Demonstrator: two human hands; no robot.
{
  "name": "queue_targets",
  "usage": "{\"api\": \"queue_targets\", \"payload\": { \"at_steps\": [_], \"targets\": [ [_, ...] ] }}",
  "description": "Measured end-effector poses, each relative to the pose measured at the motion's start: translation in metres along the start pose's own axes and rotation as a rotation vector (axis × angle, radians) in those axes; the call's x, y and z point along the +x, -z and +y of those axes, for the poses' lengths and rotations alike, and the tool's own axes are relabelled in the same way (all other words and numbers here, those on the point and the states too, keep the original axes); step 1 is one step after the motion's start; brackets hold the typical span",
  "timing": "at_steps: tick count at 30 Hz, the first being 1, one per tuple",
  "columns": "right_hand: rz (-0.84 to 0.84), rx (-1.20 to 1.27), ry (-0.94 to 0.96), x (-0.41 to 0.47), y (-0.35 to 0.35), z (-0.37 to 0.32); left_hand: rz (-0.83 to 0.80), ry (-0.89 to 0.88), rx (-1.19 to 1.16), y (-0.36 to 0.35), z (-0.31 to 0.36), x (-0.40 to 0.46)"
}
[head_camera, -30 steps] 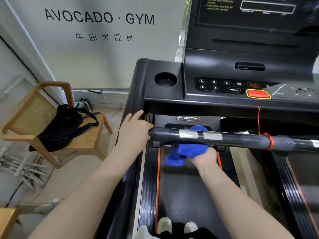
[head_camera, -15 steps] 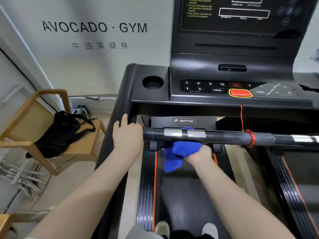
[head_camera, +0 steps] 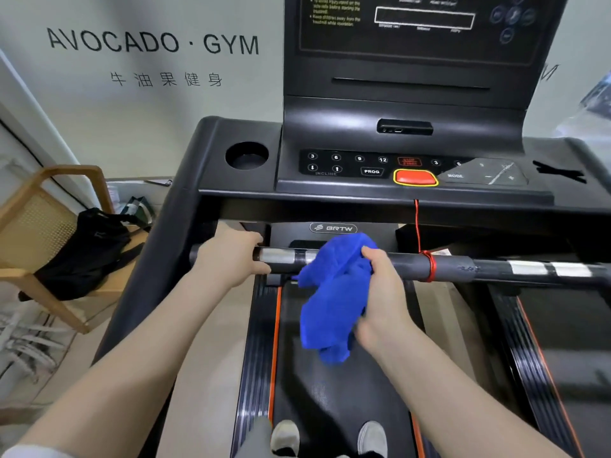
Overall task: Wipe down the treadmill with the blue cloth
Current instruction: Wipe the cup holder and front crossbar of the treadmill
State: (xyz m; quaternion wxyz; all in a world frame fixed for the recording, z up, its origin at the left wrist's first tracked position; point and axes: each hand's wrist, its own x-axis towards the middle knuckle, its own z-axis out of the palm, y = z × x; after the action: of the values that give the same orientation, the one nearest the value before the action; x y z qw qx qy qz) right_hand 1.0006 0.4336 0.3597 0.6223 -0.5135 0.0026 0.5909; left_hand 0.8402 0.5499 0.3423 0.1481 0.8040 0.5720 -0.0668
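Observation:
I stand on a black treadmill (head_camera: pixel 238 130) with a console and a red stop button above. A dark handlebar (head_camera: pixel 463 264) crosses in front of me. My left hand (head_camera: pixel 231 259) grips the bar's left end, fingers curled over it. My right hand (head_camera: pixel 383 292) holds the blue cloth (head_camera: pixel 330 292), which drapes over the bar near its middle and hangs down toward the belt. My thumb lies on top of the cloth at the bar.
A red safety cord (head_camera: pixel 417 226) runs from the console down to a knot on the bar. A wooden chair (head_camera: pixel 39 226) with a black bag (head_camera: pixel 82 252) stands to the left. A second treadmill belt (head_camera: pixel 562 342) lies to the right. My shoes (head_camera: pixel 330 438) are on the belt.
My right hand has brought the cloth up from under the bar and over its top. My left hand moved from the side rail onto the bar's left end.

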Motion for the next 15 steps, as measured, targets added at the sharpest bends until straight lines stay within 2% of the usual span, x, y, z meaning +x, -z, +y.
{"api": "queue_targets", "payload": {
  "at_steps": [2, 4, 5, 6, 7, 8, 10, 12, 15],
  "targets": [
    [-0.044, -0.343, 0.497, 0.005, -0.017, -0.014, 0.003, 0.032, -0.049, 0.002, 0.000, -0.001],
    [-0.152, -0.912, 1.047, 0.026, -0.028, -0.011, 0.002, 0.020, -0.018, 0.002, -0.001, -0.003],
    [-0.244, -1.255, 1.141, 0.039, -0.031, 0.000, -0.007, -0.004, 0.040, 0.000, -0.001, -0.003],
    [-0.289, -1.598, 1.169, 0.053, -0.030, 0.017, -0.018, -0.033, 0.110, -0.001, -0.001, -0.004],
    [-0.235, -1.874, 1.203, 0.065, -0.031, 0.035, -0.015, -0.057, 0.162, -0.001, -0.002, -0.004],
    [-0.156, -2.039, 1.226, 0.072, -0.034, 0.048, -0.007, -0.061, 0.190, -0.002, -0.004, -0.003],
    [-0.091, -2.147, 1.200, 0.076, -0.051, 0.055, 0.003, -0.034, 0.198, -0.001, -0.006, -0.001],
    [-0.172, -2.127, 1.103, 0.090, -0.066, 0.043, -0.007, -0.016, 0.197, -0.001, -0.006, 0.000],
    [-0.265, -2.045, 0.678, 0.109, -0.079, 0.016, -0.027, -0.013, 0.168, 0.000, -0.005, 0.002]
  ]
}}
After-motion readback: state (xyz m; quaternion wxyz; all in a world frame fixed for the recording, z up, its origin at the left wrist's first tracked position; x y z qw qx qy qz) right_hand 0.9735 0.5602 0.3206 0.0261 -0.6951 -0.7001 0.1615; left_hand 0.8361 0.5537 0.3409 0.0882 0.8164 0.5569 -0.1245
